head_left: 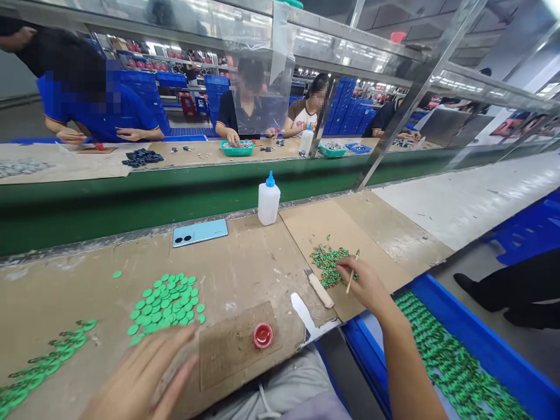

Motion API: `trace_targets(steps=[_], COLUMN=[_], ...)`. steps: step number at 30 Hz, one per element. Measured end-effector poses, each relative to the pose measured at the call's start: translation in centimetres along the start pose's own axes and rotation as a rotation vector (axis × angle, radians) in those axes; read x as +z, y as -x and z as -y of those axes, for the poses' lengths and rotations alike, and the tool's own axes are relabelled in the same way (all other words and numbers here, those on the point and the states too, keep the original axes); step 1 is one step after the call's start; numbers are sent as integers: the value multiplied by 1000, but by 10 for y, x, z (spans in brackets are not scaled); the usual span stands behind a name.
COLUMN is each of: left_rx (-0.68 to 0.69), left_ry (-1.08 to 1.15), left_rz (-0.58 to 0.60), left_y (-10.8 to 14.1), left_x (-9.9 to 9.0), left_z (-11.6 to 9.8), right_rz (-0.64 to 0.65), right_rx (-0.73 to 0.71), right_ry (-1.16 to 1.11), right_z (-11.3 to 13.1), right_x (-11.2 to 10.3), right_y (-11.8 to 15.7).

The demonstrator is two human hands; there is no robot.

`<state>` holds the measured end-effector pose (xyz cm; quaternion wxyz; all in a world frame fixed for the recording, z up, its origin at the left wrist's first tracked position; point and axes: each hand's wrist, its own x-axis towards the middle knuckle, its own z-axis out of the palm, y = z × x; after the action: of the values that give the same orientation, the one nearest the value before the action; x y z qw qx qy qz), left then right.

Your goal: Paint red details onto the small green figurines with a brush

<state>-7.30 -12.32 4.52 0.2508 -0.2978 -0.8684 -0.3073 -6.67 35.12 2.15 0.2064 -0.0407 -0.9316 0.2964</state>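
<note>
My left hand [146, 373], blurred, is held over the table just in front of a pile of flat green discs [168, 303]. Its fingers are stretched out, and nothing shows in them. My right hand [361, 280] grips a thin wooden stick [349, 286]. The fingertips of that hand touch the edge of a heap of small green and gold pieces [326, 262]; whether they pinch one is hidden. A knife with a pale wrapped handle [321, 291] lies beside the heap. Red liquid fills a small round cup [263, 336] on a stained cardboard piece [219, 361].
A white bottle with a blue nozzle [268, 201] stands at the back, near a light blue phone [200, 233]. Discs with dark pieces attached [52, 361] line the left. A blue tray [485, 344] of green pieces sits low right. Co-workers sit across the green belt [210, 198].
</note>
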Motion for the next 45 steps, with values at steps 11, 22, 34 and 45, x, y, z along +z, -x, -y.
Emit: trace_targets(steps=[11,22,34,45], left_rx=[-214,-180,-241,-994], left_ry=[-373,-332,-118,880], left_rz=[97,406,98,-148], left_y=[20,-9,-3,11], left_x=[44,49,54,43], left_z=[-10,-1,-9,-113], right_rz=[103,115,50,-40], right_rx=[-186,-229,-66,17], right_ry=[331,363,269,-1076], right_z=[-36,-43,-21,90], right_x=[33,35,14,33], right_y=[8,3,-1,31])
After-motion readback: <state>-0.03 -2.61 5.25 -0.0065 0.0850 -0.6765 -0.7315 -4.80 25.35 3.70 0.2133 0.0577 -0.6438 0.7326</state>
